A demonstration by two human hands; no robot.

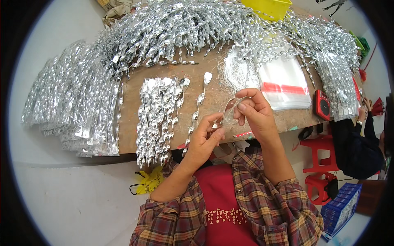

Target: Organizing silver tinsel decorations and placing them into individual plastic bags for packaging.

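Thread [228, 109] pinched by the right hand [257, 116], on the near side of the string pile [239, 71], forearm raised, left hand [204, 139] lower, fingers curled, its grip unclear.

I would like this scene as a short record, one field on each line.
Left hand: thumb and fingers curled; anything held is unclear
Right hand: finger and thumb pinching thin thread
Left of hands: single silver strip; beside it, strip bunch
Beyond hands: white string bundle, clear bags
Far side of table: silver heap, yellow tub
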